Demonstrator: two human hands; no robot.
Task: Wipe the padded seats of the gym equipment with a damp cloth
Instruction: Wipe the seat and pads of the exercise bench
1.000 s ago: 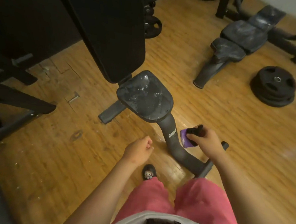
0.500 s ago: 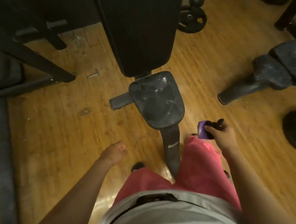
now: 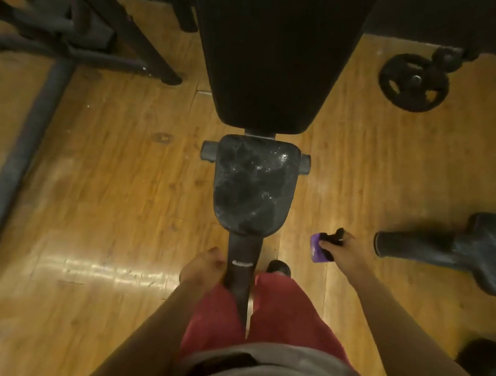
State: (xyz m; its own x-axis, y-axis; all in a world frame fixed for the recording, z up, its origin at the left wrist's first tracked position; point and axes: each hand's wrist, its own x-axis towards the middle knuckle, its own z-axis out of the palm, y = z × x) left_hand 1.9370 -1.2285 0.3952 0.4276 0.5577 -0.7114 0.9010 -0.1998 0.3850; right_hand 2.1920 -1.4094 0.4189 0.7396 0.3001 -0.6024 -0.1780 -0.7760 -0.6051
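Grips in the right hand (image 3: 344, 252), fingers curled tight, a purple cloth (image 3: 320, 251) bunched with something black; too small to say what the black part is, and called a cloth only on the strength of the task. Holds it over the floor (image 3: 110, 194), just beside the near right corner of the seat pad (image 3: 254, 185), clear of the padding. Lets the left hand (image 3: 204, 268) hang loosely curled with nothing seen in it, overlapping the left edge of the support post (image 3: 242, 263); cannot tell whether touching. Stands astride that post in red shorts (image 3: 286, 306), square to the pad's near edge.

Straight ahead, the pad itself: dark, streaked and mottled all over, with glinting specks thickest toward its far right corner; damp film or dust, not decidable. Beyond its far edge, the black backrest (image 3: 269, 58).

Probably at the approach step: lined up on this seat, cloth in hand, wiping contact not yet made. Calls next for swinging the right hand left and forward onto the padding, spreading the cloth flat, then pressing through overlapping strokes from far edge to near edge.

Farther out on the floor: a weight plate (image 3: 413, 81) at far right, another grey padded piece (image 3: 483, 254) at the right edge
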